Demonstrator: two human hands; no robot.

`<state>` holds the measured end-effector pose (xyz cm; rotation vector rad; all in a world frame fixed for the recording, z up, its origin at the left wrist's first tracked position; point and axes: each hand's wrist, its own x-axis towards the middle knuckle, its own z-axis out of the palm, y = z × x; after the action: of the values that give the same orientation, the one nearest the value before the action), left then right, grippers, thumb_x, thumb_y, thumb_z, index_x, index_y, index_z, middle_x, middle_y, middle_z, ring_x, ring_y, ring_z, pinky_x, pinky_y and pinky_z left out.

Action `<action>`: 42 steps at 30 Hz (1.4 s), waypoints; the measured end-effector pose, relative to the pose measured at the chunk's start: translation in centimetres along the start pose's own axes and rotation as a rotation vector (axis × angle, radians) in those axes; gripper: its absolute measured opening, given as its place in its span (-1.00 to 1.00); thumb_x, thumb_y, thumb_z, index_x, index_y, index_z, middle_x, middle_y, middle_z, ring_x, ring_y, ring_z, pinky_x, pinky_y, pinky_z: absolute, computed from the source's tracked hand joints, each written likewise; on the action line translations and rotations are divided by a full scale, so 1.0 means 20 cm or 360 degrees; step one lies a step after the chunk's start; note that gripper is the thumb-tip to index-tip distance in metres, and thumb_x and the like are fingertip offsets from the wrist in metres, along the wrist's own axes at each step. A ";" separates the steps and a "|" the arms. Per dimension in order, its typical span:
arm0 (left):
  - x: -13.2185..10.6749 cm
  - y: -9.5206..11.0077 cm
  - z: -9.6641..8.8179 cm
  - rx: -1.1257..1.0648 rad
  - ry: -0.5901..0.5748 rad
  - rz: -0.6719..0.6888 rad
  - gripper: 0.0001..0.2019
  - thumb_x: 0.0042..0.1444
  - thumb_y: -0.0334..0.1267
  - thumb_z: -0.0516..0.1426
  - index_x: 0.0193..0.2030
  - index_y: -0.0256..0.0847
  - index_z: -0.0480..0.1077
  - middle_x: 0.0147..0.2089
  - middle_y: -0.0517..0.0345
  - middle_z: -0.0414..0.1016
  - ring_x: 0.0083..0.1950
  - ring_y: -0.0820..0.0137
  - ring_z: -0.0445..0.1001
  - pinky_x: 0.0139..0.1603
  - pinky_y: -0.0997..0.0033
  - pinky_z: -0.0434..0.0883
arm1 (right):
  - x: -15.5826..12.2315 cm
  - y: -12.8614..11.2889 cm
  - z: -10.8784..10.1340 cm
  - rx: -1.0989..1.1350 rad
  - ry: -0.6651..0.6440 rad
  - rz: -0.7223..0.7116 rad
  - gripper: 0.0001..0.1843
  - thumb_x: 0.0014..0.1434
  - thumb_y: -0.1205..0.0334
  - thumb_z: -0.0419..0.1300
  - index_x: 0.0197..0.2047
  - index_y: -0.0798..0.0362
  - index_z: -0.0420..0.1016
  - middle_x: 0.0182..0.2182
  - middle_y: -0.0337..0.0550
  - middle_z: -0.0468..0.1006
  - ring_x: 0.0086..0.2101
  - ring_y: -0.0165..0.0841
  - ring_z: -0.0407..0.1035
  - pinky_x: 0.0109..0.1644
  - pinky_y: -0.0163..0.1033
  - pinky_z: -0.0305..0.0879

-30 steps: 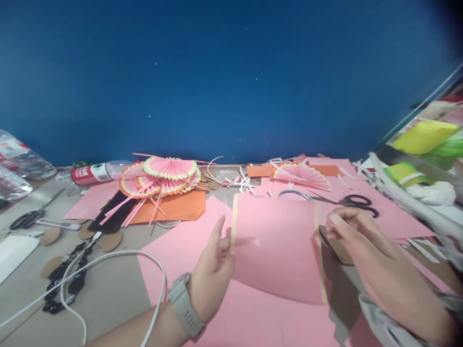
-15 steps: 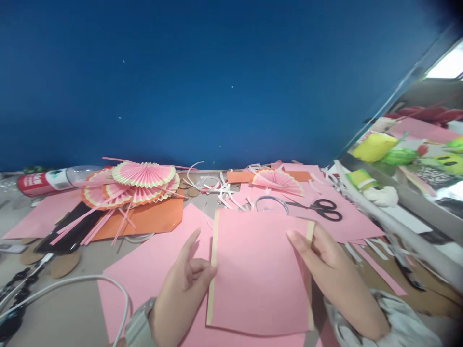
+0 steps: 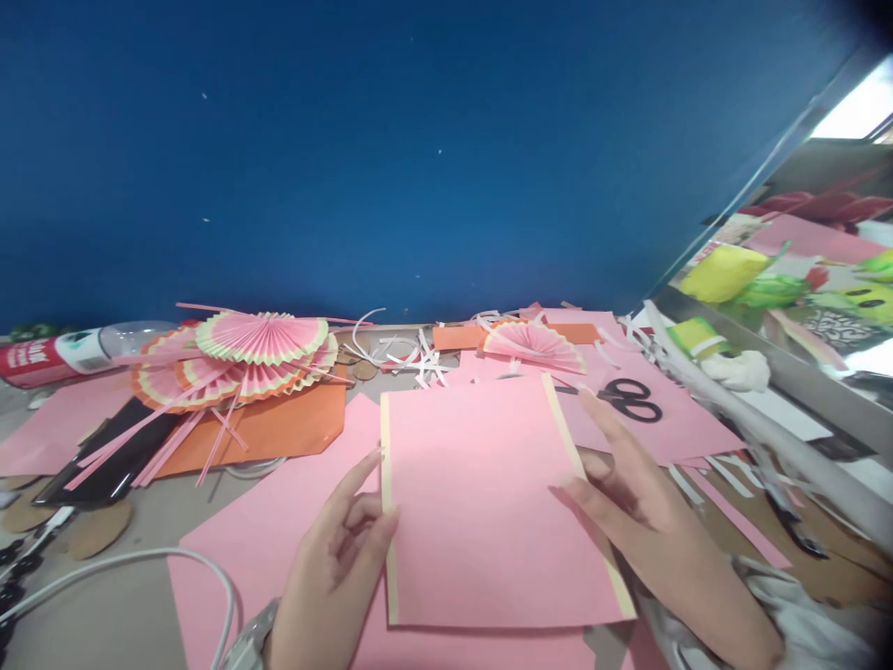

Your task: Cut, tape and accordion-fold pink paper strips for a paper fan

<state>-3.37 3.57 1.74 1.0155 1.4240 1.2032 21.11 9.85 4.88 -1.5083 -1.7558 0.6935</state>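
Head view, single: taken from the wearer's head, above and behind the left hand [image 3: 335, 558] and right hand [image 3: 648, 521], and faced forward with a downward tilt. The upper half is filled by a blue wall [image 3: 419, 167] seen nearly square-on, the lower by a grey tabletop [image 3: 126, 619]. The hands and a pink sheet [image 3: 481, 521] are framed near, low and centre, with both arms cut by the bottom edge.

There are 2 hands [image 3: 331, 572], 1 cream-edged sheet [image 3: 481, 521], 1 bottle [image 3: 48, 358] and 1 pair of scissors [image 3: 618, 396]
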 end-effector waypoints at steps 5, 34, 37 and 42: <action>0.00 0.02 0.00 0.0043 -0.0096 -0.0006 -0.44 0.06 -0.17 0.16 0.22 -0.11 0.16 0.21 0.05 0.27 0.06 0.32 0.40 -0.01 0.48 0.39 | 0.00 0.01 -0.03 -0.0071 -0.0254 -0.0115 -0.50 0.16 0.04 0.09 0.18 -0.18 0.17 0.15 -0.15 0.27 0.02 -0.25 0.31 0.02 -0.21 0.33; 0.02 0.02 -0.06 0.0893 0.0022 0.0669 -0.86 0.09 -0.20 0.15 -0.22 -0.13 0.43 -0.27 0.14 0.31 -0.24 0.41 0.36 -0.21 0.42 0.32 | 0.04 -0.02 -0.10 -0.0674 -0.0307 -0.0578 -0.81 0.15 0.17 0.10 -0.14 -0.07 0.39 -0.20 -0.11 0.40 -0.10 -0.21 0.29 -0.06 -0.11 0.24; 0.02 0.02 -0.06 0.0867 0.0052 0.0802 -0.93 0.07 -0.26 0.16 -0.28 -0.14 0.41 -0.30 0.15 0.28 -0.23 0.38 0.31 -0.19 0.40 0.28 | 0.04 -0.03 -0.11 -0.0579 -0.0299 -0.0600 -0.90 0.12 0.19 0.11 -0.28 -0.04 0.42 -0.20 -0.09 0.38 -0.11 -0.20 0.30 -0.09 -0.13 0.25; 0.00 0.02 -0.06 0.0596 0.0066 0.0861 -0.94 0.11 -0.30 0.11 -0.38 -0.15 0.33 -0.31 0.16 0.24 -0.21 0.36 0.27 -0.17 0.38 0.25 | 0.02 -0.09 -0.11 -0.0239 -0.0529 -0.0291 -0.86 0.14 0.11 0.12 -0.37 -0.01 0.37 -0.45 -0.26 0.43 -0.44 -0.38 0.35 -0.38 -0.31 0.24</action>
<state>-4.50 3.49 2.14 1.7236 1.4880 1.3636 21.76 9.76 7.73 -1.3634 -2.2087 0.7658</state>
